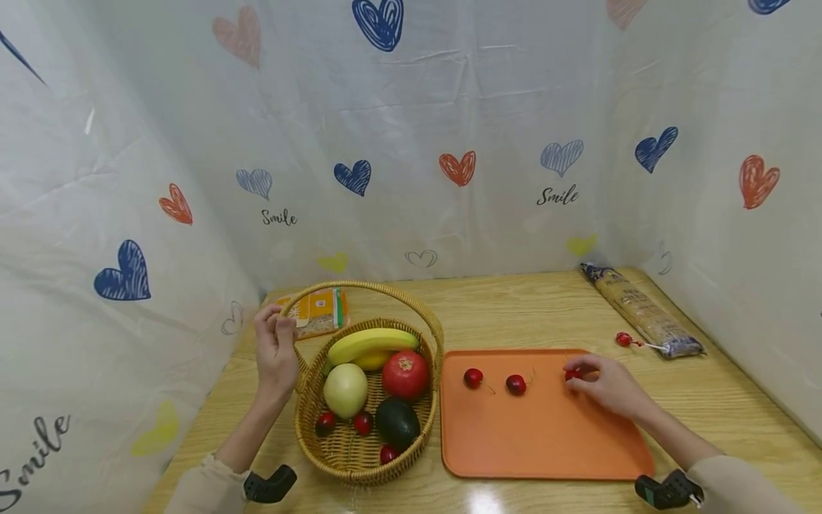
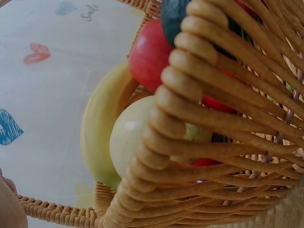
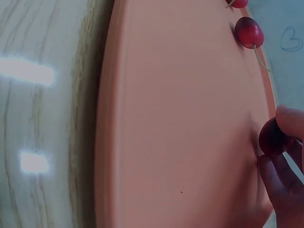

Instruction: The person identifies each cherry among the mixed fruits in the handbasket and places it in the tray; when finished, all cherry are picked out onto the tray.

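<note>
My left hand (image 1: 277, 351) grips the handle of a wicker basket (image 1: 366, 475) on its left side. Inside the basket lie bananas (image 1: 372, 344), a pale green round fruit (image 1: 345, 390), a pomegranate (image 1: 406, 375), a dark green avocado-like fruit (image 1: 397, 423) and several cherries (image 1: 363, 423). Over the back right of an orange tray (image 1: 514, 450), my right hand (image 1: 610, 386) pinches a dark red cherry (image 3: 274, 137) between thumb and fingers. Two more cherries with stems, one on the left (image 1: 473, 378) and one nearer the middle (image 1: 516, 385), lie on the tray.
Behind the basket lies an orange packet (image 1: 321, 312). A long wrapped package (image 1: 642, 310) rests at the back right, with a red lollipop (image 1: 624, 340) beside it. A white curtain (image 1: 411, 214) printed with hearts surrounds the wooden table (image 1: 514, 307).
</note>
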The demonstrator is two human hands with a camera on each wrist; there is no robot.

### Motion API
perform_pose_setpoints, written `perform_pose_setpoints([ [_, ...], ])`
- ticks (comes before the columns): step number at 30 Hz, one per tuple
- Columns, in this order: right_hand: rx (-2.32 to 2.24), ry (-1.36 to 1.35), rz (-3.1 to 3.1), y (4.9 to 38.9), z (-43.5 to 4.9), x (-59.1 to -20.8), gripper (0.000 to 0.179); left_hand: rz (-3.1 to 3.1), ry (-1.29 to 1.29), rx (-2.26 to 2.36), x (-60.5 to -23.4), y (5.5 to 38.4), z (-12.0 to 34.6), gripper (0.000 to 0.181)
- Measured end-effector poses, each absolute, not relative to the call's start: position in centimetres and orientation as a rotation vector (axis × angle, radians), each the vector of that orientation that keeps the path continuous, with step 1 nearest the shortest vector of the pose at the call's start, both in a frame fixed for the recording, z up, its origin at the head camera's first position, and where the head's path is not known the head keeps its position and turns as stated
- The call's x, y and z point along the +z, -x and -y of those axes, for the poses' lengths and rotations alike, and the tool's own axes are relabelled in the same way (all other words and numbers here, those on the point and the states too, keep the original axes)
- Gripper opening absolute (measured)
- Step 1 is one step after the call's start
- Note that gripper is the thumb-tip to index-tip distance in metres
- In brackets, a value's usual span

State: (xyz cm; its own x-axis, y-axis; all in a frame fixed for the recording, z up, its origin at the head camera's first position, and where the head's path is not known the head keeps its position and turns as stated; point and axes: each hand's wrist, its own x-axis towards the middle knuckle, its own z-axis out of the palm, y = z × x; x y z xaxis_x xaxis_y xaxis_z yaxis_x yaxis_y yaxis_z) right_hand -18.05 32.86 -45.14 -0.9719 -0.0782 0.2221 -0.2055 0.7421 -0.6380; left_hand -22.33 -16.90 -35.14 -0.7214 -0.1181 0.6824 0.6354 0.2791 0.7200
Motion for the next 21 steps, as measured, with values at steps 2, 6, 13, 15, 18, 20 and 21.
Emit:
perform_pose_setpoints([
  [2,1.030,-0.232,2.762,18.08,-32.93,-45.32,0.020,1.898,0.476,-1.508,-35.16,22.36,16.86,0.022],
  [6,1.019,-0.247,2.757,18.08,-32.91,-45.62,0.019,1.876,0.504,-1.518,-35.27,22.41,16.84,0.022],
  [13,1.030,-0.229,2.779,18.00,-32.78,-45.72,0.019,1.869,0.517,-1.512,-35.33,22.35,16.81,0.021],
  [15,1.013,-0.238,2.774,18.08,-32.81,-45.78,0.019,1.872,0.509,-1.511,-35.31,22.36,16.81,0.021],
  [18,0.987,-0.265,2.767,18.16,-32.82,-45.77,0.020,1.876,0.500,-1.510,-35.26,22.36,16.81,0.022],
  [20,0.980,-0.274,2.766,18.19,-32.80,-45.70,0.020,1.879,0.496,-1.510,-35.25,22.37,16.81,0.022],
  [21,0.983,-0.277,2.765,18.20,-32.78,-45.68,0.020,1.879,0.496,-1.510,-35.25,22.38,16.83,0.022],
])
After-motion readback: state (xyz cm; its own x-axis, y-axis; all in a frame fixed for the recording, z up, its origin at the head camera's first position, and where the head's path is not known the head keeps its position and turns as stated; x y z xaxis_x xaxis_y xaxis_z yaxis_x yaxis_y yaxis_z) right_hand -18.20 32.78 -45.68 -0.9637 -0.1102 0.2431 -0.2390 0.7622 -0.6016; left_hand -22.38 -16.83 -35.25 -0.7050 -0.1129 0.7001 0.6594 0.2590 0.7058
